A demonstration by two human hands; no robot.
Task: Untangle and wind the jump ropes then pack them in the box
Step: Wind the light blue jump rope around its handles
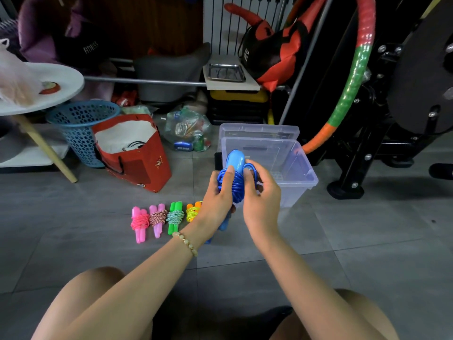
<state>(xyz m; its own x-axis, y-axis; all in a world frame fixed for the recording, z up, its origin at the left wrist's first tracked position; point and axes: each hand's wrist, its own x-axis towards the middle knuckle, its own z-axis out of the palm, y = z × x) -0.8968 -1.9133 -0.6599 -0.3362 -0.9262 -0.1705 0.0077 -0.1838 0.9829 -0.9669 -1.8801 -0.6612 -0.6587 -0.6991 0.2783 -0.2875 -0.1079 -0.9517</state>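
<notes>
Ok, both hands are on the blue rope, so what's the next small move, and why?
Probably wrap the loose loop at the right hand round the handles and tuck it in. The left hand grips the blue rope, its cord mostly coiled, but that loop stands free, so it is not ready for the box.

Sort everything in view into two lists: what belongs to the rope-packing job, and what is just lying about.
Job: blue jump rope, gripped by left hand and right hand; wound on the floor, pink rope, striped-cord rope, green rope, orange rope; clear box; lid.

Lying about: red bag; blue basket; bag of cans; striped hoop; metal tray.
</notes>
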